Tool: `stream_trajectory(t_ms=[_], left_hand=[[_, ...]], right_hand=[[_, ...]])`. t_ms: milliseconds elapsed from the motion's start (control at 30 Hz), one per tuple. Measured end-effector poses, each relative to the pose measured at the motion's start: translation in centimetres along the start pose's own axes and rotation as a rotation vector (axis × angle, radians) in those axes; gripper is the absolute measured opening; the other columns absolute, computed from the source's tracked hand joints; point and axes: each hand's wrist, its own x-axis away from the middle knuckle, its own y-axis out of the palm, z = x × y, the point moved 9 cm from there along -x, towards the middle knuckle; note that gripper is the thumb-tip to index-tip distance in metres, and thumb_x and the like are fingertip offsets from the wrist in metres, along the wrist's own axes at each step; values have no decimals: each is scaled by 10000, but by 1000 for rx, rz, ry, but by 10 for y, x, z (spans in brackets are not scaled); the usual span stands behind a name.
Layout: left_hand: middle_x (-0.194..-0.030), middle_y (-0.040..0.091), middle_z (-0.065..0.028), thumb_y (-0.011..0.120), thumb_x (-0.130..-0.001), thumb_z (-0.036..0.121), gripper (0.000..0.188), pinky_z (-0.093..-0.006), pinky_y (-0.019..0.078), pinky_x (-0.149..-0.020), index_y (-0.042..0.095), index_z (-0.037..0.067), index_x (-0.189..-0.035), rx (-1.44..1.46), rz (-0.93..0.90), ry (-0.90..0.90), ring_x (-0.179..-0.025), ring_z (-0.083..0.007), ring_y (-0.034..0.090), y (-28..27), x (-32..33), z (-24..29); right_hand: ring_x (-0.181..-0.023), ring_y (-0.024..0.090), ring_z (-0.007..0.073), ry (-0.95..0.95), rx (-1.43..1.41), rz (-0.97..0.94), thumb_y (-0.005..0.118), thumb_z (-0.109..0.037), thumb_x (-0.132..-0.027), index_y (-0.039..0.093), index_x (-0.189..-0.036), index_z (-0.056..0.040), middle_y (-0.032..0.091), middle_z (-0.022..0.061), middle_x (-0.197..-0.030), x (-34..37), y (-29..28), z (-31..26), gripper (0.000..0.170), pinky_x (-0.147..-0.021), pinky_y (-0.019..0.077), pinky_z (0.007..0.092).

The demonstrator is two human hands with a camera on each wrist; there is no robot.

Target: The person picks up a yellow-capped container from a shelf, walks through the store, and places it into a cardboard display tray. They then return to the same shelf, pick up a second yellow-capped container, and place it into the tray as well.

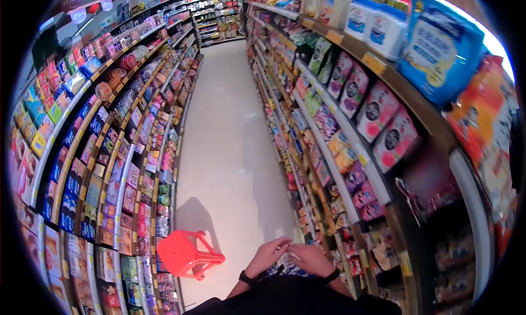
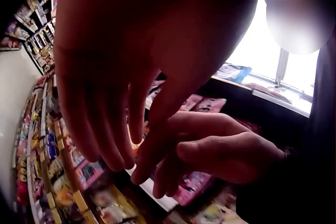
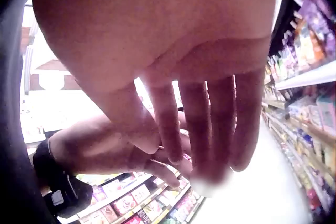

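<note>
Both hands are held together in front of the body, low in the head view. My left hand [image 1: 269, 257] meets my right hand [image 1: 311, 259] at the fingertips, and neither holds anything. Seen from the left wrist, the left hand [image 2: 121, 71] fills the top with loose, slightly bent fingers, while the right hand [image 2: 210, 145] reaches in from the right. In the right wrist view the right hand's [image 3: 173, 50] fingers hang straight and slightly parted, and the left hand [image 3: 100, 142] shows behind them. Each wrist wears a black band.
A red plastic stool [image 1: 183, 253] stands on the pale aisle floor [image 1: 224, 123], beside the left shelves [image 1: 118, 150]. Packed shelves [image 1: 334, 123] run along the right, with a blue bag [image 1: 438, 49] on top. More shelving [image 1: 220, 13] closes the far end.
</note>
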Motion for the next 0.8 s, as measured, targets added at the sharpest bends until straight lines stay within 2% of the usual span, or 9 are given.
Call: stream_trajectory(t_ms=[67, 200, 267, 367, 467, 567, 700, 800], left_hand=[[-1171, 786, -166, 629, -1106, 244, 295, -392, 615, -906, 689, 77, -1341, -7, 51, -31, -1061, -295, 779, -30, -37, 8], [-1166, 793, -149, 651, -1089, 221, 317, -379, 617, -900, 664, 58, -1360, 24, 132, -113, -1051, -287, 782, -74, -109, 3], [-1161, 794, -138, 656, -1086, 223, 329, -378, 615, -895, 654, 51, -1366, 42, 116, -107, -1048, -285, 782, -79, -151, -36], [-1142, 787, -135, 653, -1082, 242, 316, -403, 614, -873, 653, 62, -1341, 5, 94, -100, -1036, -312, 777, -119, -217, -58], [-1130, 776, -152, 641, -1075, 250, 305, -413, 608, -870, 655, 79, -1327, -74, 67, -96, -1018, -352, 760, -175, -286, -75], [-1130, 776, -152, 639, -1075, 248, 304, -406, 606, -872, 657, 83, -1330, -33, 132, -37, -1021, -349, 760, -246, -355, -72], [-1144, 788, -139, 655, -1076, 266, 307, -400, 611, -876, 670, 93, -1329, -71, 75, -53, -1009, -334, 769, -320, -448, -83], [-1161, 798, -127, 666, -1078, 285, 308, -393, 616, -878, 690, 98, -1320, -41, 12, -76, -992, -327, 777, -356, -516, -95]], right_hand=[[-1026, 712, 369, 15, 20, -62, 669, -233, -1014, 673, -1315, -74, 716, 139, -1104, -46, -17, 26, 341, -864, 573, 489], [-974, 710, 378, -63, 65, -67, 669, -221, -1010, 680, -1324, -94, 711, 137, -1083, -143, -54, 59, 339, -837, 573, 491], [-977, 711, 378, -63, 63, -92, 668, -222, -1008, 679, -1325, -95, 711, 134, -1075, -187, -56, 85, 342, -828, 575, 490], [-983, 715, 383, -57, 46, -95, 668, -220, -1002, 677, -1328, -98, 716, 136, -1079, -263, -58, 120, 349, -820, 579, 493], [-1000, 718, 386, -50, 31, -111, 672, -214, -994, 663, -1348, -94, 726, 138, -1113, -345, -57, 149, 374, -838, 583, 492], [-1023, 718, 386, -62, 49, -105, 681, -203, -986, 639, -1373, -70, 735, 140, -1140, -430, -65, 170, 411, -862, 585, 486], [-973, 709, 384, -81, 55, -33, 683, -197, -987, 619, -1396, -54, 712, 152, -1056, -535, -108, 182, 438, -823, 563, 498], [-966, 708, 383, 36, 50, -52, 678, -198, -992, 626, -1409, -104, 706, 149, -1030, -591, -128, 217, 430, -805, 564, 504]])
